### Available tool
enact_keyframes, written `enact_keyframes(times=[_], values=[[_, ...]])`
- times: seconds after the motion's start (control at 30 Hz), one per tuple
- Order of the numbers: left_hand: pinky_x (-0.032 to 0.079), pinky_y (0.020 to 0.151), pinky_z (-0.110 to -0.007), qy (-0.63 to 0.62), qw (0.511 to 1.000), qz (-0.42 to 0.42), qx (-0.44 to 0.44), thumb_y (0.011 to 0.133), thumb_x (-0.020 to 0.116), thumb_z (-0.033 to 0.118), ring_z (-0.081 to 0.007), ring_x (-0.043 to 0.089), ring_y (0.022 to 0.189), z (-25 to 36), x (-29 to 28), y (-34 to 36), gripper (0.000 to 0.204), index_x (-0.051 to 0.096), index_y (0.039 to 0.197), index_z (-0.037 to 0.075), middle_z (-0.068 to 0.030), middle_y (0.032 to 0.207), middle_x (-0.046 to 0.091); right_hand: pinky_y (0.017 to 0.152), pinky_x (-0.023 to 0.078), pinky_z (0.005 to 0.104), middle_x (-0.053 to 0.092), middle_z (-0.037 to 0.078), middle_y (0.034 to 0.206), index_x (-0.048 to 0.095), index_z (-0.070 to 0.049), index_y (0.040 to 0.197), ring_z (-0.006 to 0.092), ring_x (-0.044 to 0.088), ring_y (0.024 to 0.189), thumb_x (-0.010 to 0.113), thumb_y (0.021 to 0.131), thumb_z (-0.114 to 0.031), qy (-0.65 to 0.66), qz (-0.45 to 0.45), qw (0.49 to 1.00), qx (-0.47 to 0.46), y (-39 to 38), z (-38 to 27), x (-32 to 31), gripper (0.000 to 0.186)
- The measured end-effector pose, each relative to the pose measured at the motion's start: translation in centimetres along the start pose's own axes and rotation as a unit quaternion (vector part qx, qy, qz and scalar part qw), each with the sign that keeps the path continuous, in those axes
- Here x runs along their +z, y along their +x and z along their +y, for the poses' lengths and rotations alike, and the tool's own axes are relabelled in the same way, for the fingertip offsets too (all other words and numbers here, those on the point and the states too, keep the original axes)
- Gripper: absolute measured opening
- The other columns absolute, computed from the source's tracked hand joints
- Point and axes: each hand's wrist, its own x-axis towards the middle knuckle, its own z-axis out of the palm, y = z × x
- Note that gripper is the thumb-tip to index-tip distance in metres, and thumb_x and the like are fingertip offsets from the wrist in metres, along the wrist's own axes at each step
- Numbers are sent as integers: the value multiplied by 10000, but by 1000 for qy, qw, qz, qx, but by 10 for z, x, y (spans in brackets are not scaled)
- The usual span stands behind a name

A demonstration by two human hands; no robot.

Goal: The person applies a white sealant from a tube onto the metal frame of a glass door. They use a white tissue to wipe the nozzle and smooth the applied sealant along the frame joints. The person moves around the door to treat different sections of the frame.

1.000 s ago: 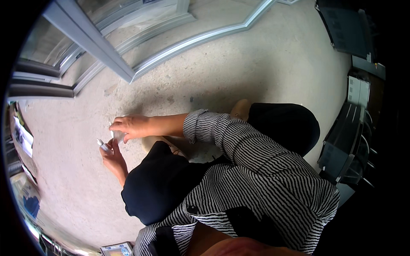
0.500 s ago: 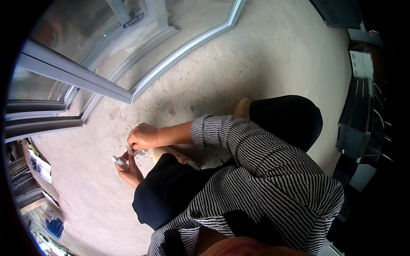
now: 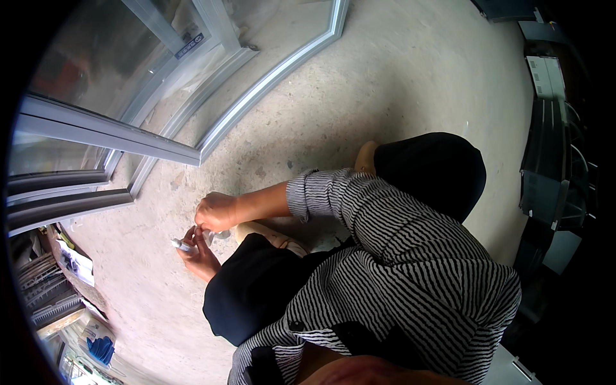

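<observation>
My left hand (image 3: 201, 262) holds a small white tube-like object (image 3: 183, 245) with a narrower end, which sticks out past the fingers on the left. I cannot tell exactly what kind of thing it is. My right hand (image 3: 217, 211) is closed in a pinch and meets the left fingertips just below it. What sits between those fingertips, if anything, is too small to make out. Close to the hands a pale, translucent scrap (image 3: 221, 235) shows beside my shoe, partly hidden. Both hands are held low over the floor, in front of my bent knee (image 3: 247, 289).
Grey-framed glass panels (image 3: 109, 131) lean at the upper left, one corner near my hands. Along the left edge are stacked dark profiles (image 3: 48, 282), a printed sheet (image 3: 76, 263) and a blue item (image 3: 101, 350). Dark cabinets (image 3: 545, 160) line the right. The floor (image 3: 436, 83) is speckled concrete.
The view has shifted a little, so the panels and the things at the left edge sit differently in it. Both hands keep nearly the same pose, with the white tube-like object still in the left.
</observation>
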Motion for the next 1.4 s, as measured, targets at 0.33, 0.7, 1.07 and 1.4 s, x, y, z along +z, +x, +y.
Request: enact_keyframes(times=[0.33, 0.7, 1.07, 1.4], values=[[498, 764, -306, 29, 998, -49, -1, 879, 610, 89, -175, 635, 811, 7, -2, 1, 194, 658, 1067, 74, -86, 920, 693, 684, 505, 422, 662, 158, 768, 677, -64, 786, 344, 645, 753, 576, 798, -118, 44, -23, 997, 59, 1, 4, -9, 115], [508, 681, -324, 100, 993, -68, -12, 834, 687, 154, -222, 681, 762, 10, -8, 4, 159, 623, 923, 39, -80, 857, 712, 610, 513, 381, 650, 61, 713, 642, -102, 709, 270, 647, 674, 677, 719, -178, -32, 37, 998, 42, -1, -4, -9, 84], [504, 678, -354, 151, 987, -59, -10, 816, 721, 237, -252, 671, 732, 25, -7, 0, 264, 589, 885, 19, -106, 818, 706, 520, 518, 341, 581, 11, 637, 607, -124, 613, 217, 643, 615, 632, 655, -150, -162, 101, 972, -136, -5, -6, -11, 55], [451, 771, -338, 184, 981, -70, 3, 713, 801, 168, -203, 559, 764, 11, -18, 17, 338, 529, 824, 1, -105, 859, 697, 590, 493, 387, 602, 80, 688, 605, -79, 659, 273, 630, 705, 630, 672, -123, -43, 16, 987, -152, 2, -6, -17, 52]])
